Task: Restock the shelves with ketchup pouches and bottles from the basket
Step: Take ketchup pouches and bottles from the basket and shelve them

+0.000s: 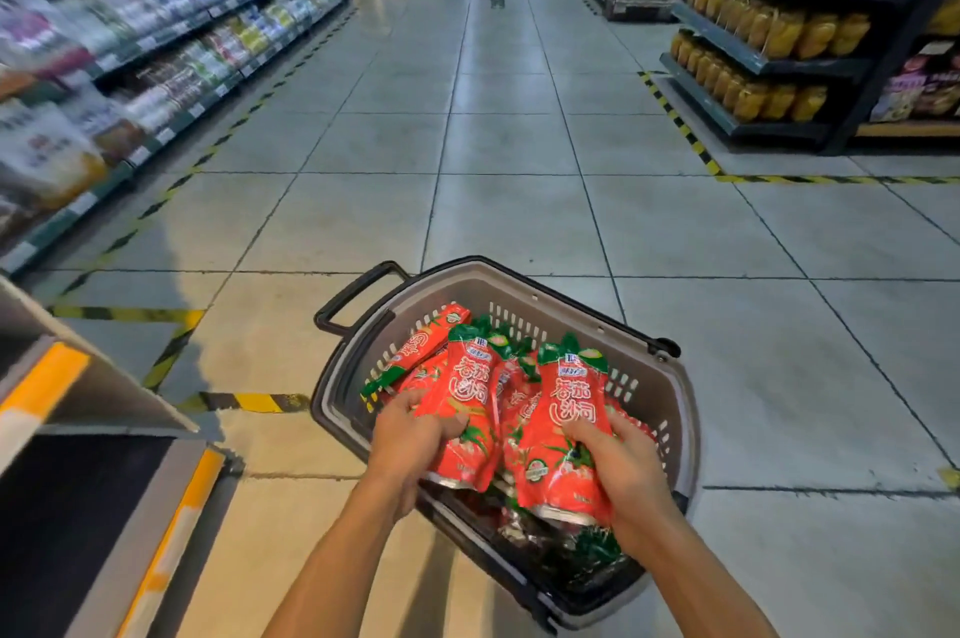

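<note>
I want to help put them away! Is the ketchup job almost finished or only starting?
It looks early. No ketchup shows on any shelf in view. Right now the left hand grips one red ketchup pouch and the right hand grips another ketchup pouch, both over the grey basket on the floor. More pouches are piled inside, so plenty is left. No bottles are visible.

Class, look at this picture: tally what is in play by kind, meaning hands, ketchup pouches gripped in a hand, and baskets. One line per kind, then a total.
Hands: 2, left hand and right hand
Gripped ketchup pouches: 2, left pouch and right pouch
Basket: 1
Total: 5
</note>
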A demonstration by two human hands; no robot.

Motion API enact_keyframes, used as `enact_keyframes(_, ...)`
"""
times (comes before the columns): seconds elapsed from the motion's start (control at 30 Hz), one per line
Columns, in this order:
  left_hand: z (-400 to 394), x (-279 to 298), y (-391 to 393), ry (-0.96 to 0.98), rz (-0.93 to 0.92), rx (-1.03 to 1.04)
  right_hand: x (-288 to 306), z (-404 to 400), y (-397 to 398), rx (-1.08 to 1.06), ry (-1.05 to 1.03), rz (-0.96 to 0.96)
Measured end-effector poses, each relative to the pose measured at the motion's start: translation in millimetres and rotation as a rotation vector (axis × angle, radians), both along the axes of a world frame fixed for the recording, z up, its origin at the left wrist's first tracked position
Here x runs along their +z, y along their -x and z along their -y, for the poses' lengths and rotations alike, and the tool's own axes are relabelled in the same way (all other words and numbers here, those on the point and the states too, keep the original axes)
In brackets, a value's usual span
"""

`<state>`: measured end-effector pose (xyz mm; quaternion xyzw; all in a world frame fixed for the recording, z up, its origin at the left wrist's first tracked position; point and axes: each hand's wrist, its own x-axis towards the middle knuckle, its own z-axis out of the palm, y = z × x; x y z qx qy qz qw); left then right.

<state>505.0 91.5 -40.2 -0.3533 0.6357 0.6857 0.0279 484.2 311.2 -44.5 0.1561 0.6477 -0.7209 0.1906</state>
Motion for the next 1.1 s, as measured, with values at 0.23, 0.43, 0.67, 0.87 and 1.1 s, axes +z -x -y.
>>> enact_keyframes(0.23, 76.8, 84.3, -121.6, -0.061, -0.198, 0.278, 71.7, 82.4, -42.1, 0.312, 0.163, -0.101)
enact_keyframes(0.43, 127.0, 142.1, -251.2, 0.019, -0.288, 0.552, 119.5, 187.5, -101.6, 0.606, 0.257, -0.179)
enact_keyframes(0.67, 135.8, 171.3, -430.0, 0.12, -0.337, 0.966, 152.2, 292.0, -221.7, 1.029, 0.369, -0.204)
enact_keyframes(0.87, 100.9, 160.1, -573.7, 0.2, -0.312, 1.345, 145.4, 334.8, -350.3, 1.356, 0.37, -0.134)
enact_keyframes(1.1, 62.9, 117.9, -684.2, 0.204, -0.148, 1.637, 106.6, 342.2, -468.0, 1.634, 0.256, -0.078)
